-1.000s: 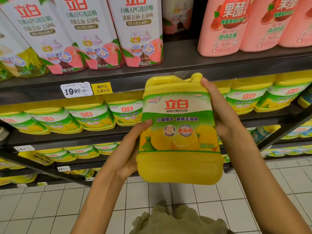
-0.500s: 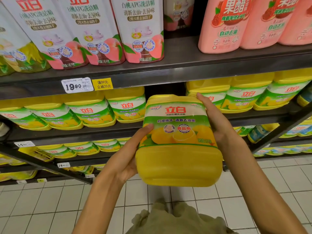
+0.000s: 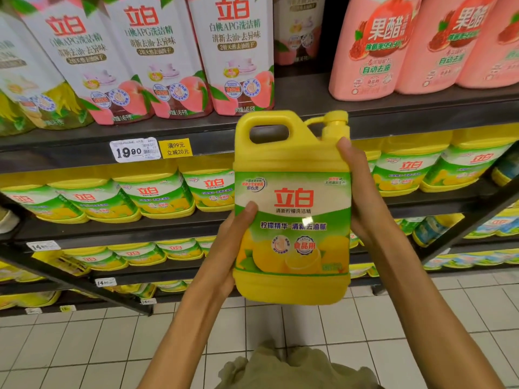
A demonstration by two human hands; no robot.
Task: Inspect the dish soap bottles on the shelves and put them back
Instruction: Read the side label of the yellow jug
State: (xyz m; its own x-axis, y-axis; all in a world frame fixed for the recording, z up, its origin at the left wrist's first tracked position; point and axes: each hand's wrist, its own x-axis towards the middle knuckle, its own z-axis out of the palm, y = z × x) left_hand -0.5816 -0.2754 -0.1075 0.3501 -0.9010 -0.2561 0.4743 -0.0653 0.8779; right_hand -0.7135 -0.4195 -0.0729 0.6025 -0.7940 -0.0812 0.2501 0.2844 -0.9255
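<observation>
We hold one yellow lemon dish soap jug [image 3: 292, 209] upright, left hand [image 3: 229, 248] and right hand [image 3: 362, 197] gripping its sides; three pink bottles [image 3: 373, 46] stand above.

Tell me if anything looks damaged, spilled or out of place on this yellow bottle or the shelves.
Nothing stands out. The yellow bottle is upright between the left hand and right hand, cap on, label smooth, no leak visible. The shelf bottles stand in even rows.
</observation>
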